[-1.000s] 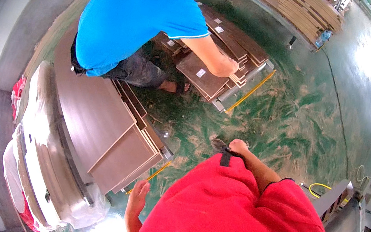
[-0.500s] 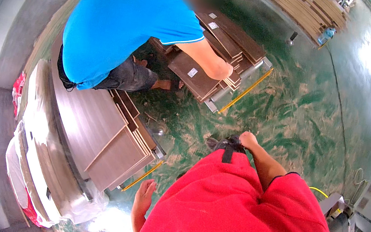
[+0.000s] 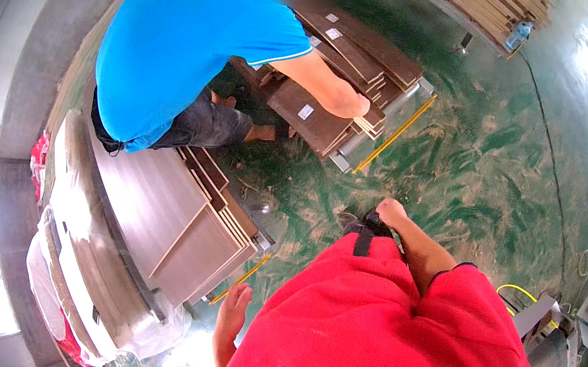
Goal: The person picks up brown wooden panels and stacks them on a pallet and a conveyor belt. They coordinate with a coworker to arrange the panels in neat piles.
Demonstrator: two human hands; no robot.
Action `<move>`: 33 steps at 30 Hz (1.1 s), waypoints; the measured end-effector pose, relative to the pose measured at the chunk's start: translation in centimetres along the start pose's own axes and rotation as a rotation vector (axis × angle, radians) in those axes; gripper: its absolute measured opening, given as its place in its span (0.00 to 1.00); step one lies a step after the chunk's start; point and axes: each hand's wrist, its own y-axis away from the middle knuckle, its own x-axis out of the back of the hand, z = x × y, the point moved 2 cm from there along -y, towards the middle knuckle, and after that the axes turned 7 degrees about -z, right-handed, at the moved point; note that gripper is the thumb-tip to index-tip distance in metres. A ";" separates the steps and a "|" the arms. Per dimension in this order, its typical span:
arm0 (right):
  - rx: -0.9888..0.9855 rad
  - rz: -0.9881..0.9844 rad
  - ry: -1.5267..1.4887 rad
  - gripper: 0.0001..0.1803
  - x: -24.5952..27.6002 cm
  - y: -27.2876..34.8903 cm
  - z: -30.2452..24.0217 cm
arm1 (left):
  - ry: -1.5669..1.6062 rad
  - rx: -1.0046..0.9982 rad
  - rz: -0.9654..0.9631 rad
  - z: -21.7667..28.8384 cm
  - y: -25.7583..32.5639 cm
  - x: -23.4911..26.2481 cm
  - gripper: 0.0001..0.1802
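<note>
Black strap (image 3: 364,231), soft and light, is lying at 12 o'clock of the red shirt (image 3: 390,350); right hand (image 3: 389,212) is closing its grip on it; left hand (image 3: 233,313) is hanging open near stiff brown panels (image 3: 196,245).

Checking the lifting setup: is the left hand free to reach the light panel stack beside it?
Probably yes. The left hand hangs open and empty just right of the light panel stack, with only bare green floor between them. The co-worker is bent over the dark boards farther off.
</note>
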 end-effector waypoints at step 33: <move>-0.063 -0.224 -0.428 0.11 -0.3 -1.5 1.2 | 0.210 0.012 0.093 -4.4 1.8 -3.1 0.22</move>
